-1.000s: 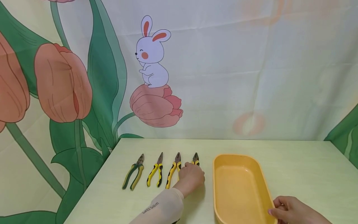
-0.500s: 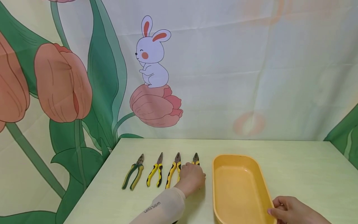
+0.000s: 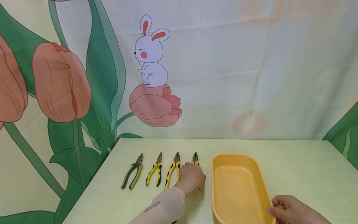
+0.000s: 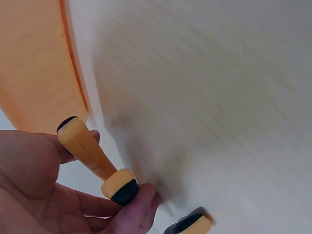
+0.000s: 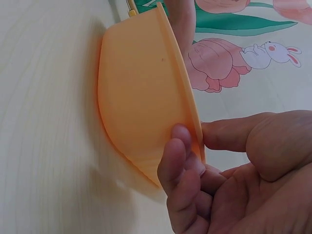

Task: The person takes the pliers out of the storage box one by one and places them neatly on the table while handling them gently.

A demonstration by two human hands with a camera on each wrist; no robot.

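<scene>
My left hand grips the yellow-and-black handles of the rightmost pliers; their dark jaws point away past my knuckles. In the left wrist view the two handle ends of these pliers show between thumb and fingers. My right hand pinches the near right rim of an orange-yellow plastic tray, thumb on the inside and fingers curled under the outer wall, as the right wrist view shows. Nothing lies in the tray.
Left of my left hand, three more pliers lie in a row: yellow-and-black combination pliers, long-nose pliers and green-handled pliers. The pale table ends at a cloth printed with tulips and a rabbit.
The tray has shifted very slightly to the left, with my right hand on its rim. My left hand stays on the same pliers, almost unmoved.
</scene>
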